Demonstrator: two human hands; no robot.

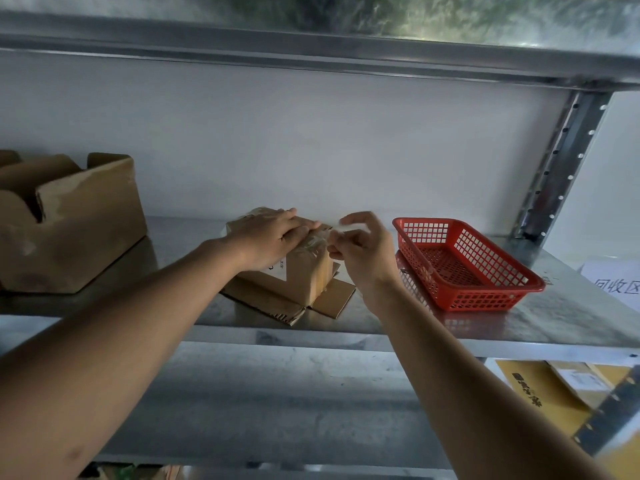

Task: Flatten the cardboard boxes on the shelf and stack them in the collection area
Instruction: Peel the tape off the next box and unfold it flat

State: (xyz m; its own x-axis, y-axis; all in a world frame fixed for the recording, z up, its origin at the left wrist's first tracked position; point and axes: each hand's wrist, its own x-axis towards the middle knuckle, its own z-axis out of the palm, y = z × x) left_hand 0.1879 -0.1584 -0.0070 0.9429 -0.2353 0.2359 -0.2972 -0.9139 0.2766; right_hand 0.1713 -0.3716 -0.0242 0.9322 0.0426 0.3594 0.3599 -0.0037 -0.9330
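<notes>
A small brown cardboard box (pixel 308 271) wrapped in clear tape stands on the metal shelf (pixel 519 323), its bottom flaps spread flat around it. My left hand (pixel 273 237) lies flat on top of the box, pressing it down. My right hand (pixel 363 247) is just right of the box top and pinches a strip of clear tape (pixel 330 232) that runs from the box. A larger open cardboard box (pixel 72 226) with its flaps up stands at the left of the same shelf.
A red plastic mesh basket (pixel 464 265) sits to the right of the small box. A white paper sign (pixel 616 282) with printed characters lies at the far right. The shelf upright (pixel 561 168) rises at the back right. Yellow flat packages (pixel 543 393) lie lower right.
</notes>
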